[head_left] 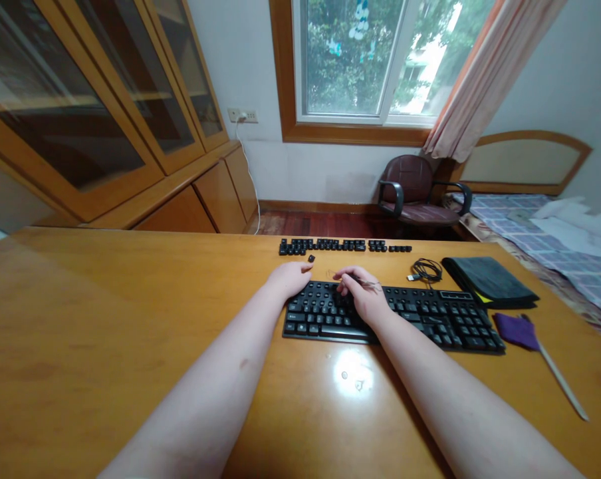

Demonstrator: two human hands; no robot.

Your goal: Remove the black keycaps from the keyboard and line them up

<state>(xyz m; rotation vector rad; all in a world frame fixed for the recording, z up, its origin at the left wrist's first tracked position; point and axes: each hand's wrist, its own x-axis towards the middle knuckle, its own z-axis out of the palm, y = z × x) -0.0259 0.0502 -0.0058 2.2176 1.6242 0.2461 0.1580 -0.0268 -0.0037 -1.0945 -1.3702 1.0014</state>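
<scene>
A black keyboard (348,330) lies on the desk in front of me, its upper rows looking partly stripped of keycaps. My left hand (289,278) rests at its upper left corner, fingers reaching forward. Just beyond those fingertips is a loose black keycap (311,258); whether they touch is unclear. Over the keyboard's upper middle, my right hand (364,296) is closed around a thin tool (367,283) with a dark part and pale wire-like ends. Its exact kind is too small to make out. The right fingers hide the keys beneath them.
Along the desk's far edge run rows of loose keycaps (328,245). A coiled USB cable (427,270) lies behind the keyboard. To the right are a dark folded item (490,278), a purple cloth (516,330) and a pale thin stick (562,379). Beyond stands an office chair (413,186).
</scene>
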